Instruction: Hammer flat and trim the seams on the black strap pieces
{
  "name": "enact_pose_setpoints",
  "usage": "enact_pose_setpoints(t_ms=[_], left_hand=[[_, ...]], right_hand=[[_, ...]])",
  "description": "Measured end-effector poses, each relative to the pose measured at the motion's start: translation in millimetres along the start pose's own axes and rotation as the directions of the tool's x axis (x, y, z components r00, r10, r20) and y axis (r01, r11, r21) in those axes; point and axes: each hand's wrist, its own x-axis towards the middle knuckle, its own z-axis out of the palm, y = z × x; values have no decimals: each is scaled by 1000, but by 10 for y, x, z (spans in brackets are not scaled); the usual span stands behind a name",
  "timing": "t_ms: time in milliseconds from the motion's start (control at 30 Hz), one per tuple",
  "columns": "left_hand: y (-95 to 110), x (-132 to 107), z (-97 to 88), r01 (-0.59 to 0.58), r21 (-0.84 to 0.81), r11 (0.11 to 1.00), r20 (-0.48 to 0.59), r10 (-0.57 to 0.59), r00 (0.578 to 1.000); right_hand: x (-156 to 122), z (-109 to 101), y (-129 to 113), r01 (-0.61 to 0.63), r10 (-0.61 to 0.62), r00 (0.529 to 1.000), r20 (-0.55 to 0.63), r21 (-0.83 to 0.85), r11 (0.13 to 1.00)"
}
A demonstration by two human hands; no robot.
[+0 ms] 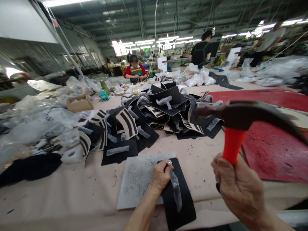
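the step in hand looks like striking a small metal tool (169,162) against a black panel (188,202), which partly overlaps the grey board (137,179) on the near tabletop (84,195). the left hand (160,176) is closed around the tool; the right hand (239,187) grips the raised hammer (234,128). a blow would call for steady aim, with fingers close by. the panel heap (168,99) lies farther off, a red mat (276,150) right; neither seems in the way.

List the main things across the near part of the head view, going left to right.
Dark cloth → pale board → left hand → black panel → right hand gripping a hammer → red sheet.
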Motion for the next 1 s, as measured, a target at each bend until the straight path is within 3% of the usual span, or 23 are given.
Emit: enact_pose_setpoints(t_ms=[33, 100, 167, 200, 267, 367, 533, 600, 667, 767, 1000], left_hand=[[-2, 0, 3, 4, 10, 1000, 5, -5, 1000], [-5, 0, 10, 3, 36, 999, 29, -4, 1000], [-3, 2, 14, 10, 56, 998, 45, -13, 999], [0, 5, 13, 20, 56, 998, 43, -22, 999], [12, 14, 7, 42, 36, 998, 18, -43, 999], [28, 27, -4, 41, -2, 999, 5, -41, 999], [19, 32, 8, 55, 12, 998, -14, -55, 998], [9, 30, 14, 57, 29, 998, -17, -56, 998], [8, 31, 14, 61, 54, 997, -14, -60, 998], [30, 37, 0, 59, 53, 997, -6, -59, 998], [76, 36, -22, 50, -12, 999, -8, -50, 999]], right_hand=[[-78, 60, 45, 34, -33, 998, 47, -21, 999], [-255, 190, 195, 123, -84, 956, 282, -125, 984], [-382, 278, 372, 131, 2, 872, 489, -238, 962], [-414, 298, 450, 97, 76, 841, 535, -286, 953], [-414, 296, 562, -1, 202, 810, 550, -343, 939], [-324, 243, 587, -124, 294, 810, 508, -342, 931], [-202, 191, 377, -95, 156, 904, 398, -169, 981], [-229, 219, 329, -49, 97, 918, 384, -133, 990], [-293, 256, 345, 11, 79, 880, 469, -186, 982], [-388, 279, 470, 54, 152, 778, 609, -305, 951], [-488, 333, 1172, -218, 417, 733, 538, -395, 893]])
